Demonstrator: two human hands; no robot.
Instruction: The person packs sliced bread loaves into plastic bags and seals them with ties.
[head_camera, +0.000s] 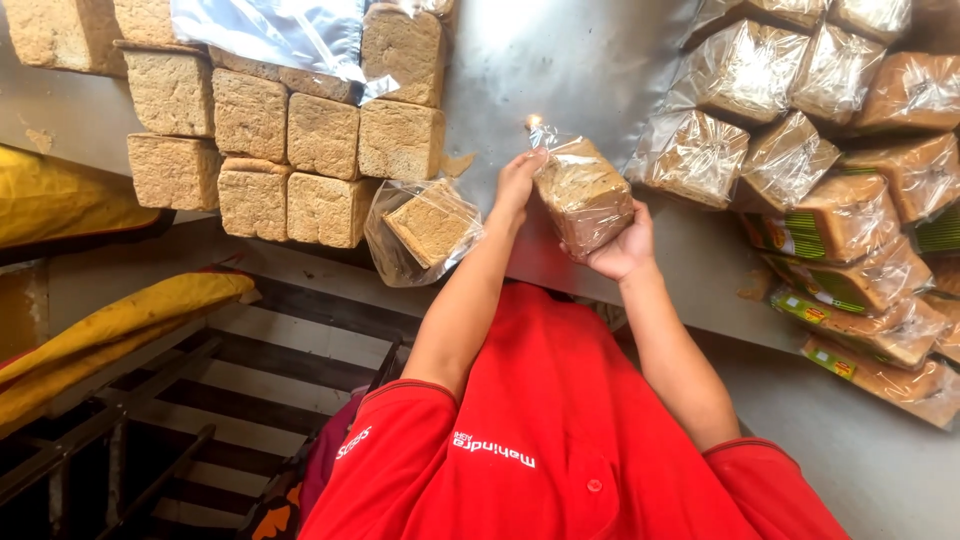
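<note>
Holding a small brown bread loaf wrapped in a clear plastic bag (583, 193) above the grey metal table (560, 70), the person works with both hands. As the picture lies, the hand on its left (517, 183) pinches the loaf's near edge below the bag's twisted top, fingers narrow. The other hand (622, 243) cups the loaf from underneath, fingers curled around it. Which is the person's own left or right cannot be told. Just beside them lies another loaf in a loose clear bag (425, 228). Unwrapped brown loaves (290, 135) sit stacked farther off; bagged loaves (800, 150) pile on the opposite side.
</note>
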